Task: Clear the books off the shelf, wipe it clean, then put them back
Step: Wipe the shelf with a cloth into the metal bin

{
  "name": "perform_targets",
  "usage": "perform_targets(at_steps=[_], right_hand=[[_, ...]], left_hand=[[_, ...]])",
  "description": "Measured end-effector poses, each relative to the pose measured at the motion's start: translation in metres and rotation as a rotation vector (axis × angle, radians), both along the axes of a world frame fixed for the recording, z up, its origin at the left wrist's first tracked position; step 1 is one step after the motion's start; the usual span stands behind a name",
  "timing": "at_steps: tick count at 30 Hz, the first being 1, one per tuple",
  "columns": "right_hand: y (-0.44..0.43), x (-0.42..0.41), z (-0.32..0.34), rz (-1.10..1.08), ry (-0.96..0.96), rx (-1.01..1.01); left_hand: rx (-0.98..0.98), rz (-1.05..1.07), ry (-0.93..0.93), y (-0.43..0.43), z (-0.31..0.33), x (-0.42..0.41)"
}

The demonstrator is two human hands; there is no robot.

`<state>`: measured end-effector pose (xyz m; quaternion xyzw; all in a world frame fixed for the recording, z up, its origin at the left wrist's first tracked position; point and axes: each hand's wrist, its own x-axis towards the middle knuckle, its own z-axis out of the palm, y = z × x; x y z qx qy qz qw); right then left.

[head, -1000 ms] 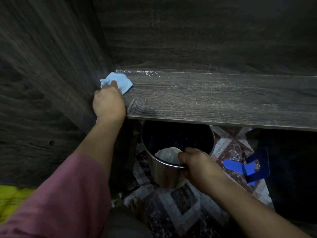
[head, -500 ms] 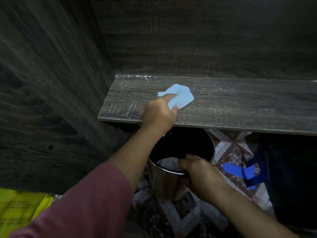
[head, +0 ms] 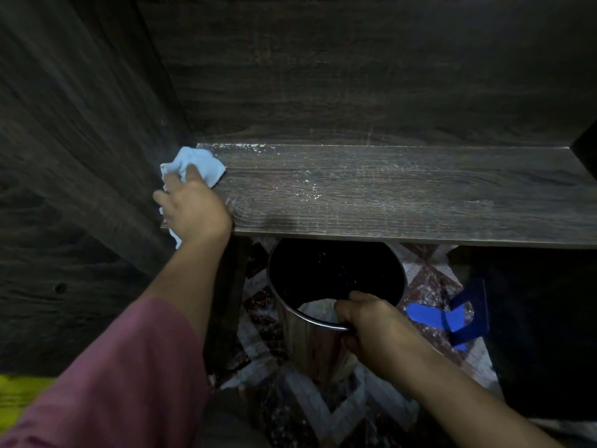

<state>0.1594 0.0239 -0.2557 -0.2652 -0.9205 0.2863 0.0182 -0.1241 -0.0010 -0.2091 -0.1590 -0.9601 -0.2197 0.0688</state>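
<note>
Blue cloth (head: 206, 163) is tucked into the shelf (head: 403, 202)'s back-left corner against the side wall (head: 97, 150), left hand (head: 193, 211) fingers bunched round it, white specks (head: 310, 189) scattered nearby. Below the front edge, right hand (head: 371, 321) fingers grip a steel bucket (head: 310, 347)'s rim.

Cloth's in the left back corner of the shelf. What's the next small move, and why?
Probably the left hand should drag the cloth right along the back edge of the shelf, then forward off the front. White crumbs lie along that edge and mid-shelf, and the right hand holds the bin below the front to catch them.
</note>
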Motion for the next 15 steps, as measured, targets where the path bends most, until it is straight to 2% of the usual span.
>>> perform_targets(at_steps=[3, 6, 9, 12, 15], right_hand=[[0.001, 0.005, 0.003, -0.001, 0.011, 0.002], [0.001, 0.009, 0.007, -0.002, -0.007, 0.011], [0.002, 0.01, 0.009, 0.008, -0.024, 0.007], [0.004, 0.008, 0.012, 0.021, -0.057, 0.021], [0.006, 0.007, 0.016, 0.03, -0.068, 0.033]], left_hand=[[0.0, 0.026, -0.065, 0.008, 0.001, 0.006], [0.028, -0.047, -0.085, 0.019, 0.005, 0.029], [0.029, -0.209, -0.054, 0.035, 0.002, 0.065], [0.118, -0.433, -0.001, 0.046, -0.007, 0.098], [0.167, -0.636, -0.061, 0.051, -0.006, 0.108]])
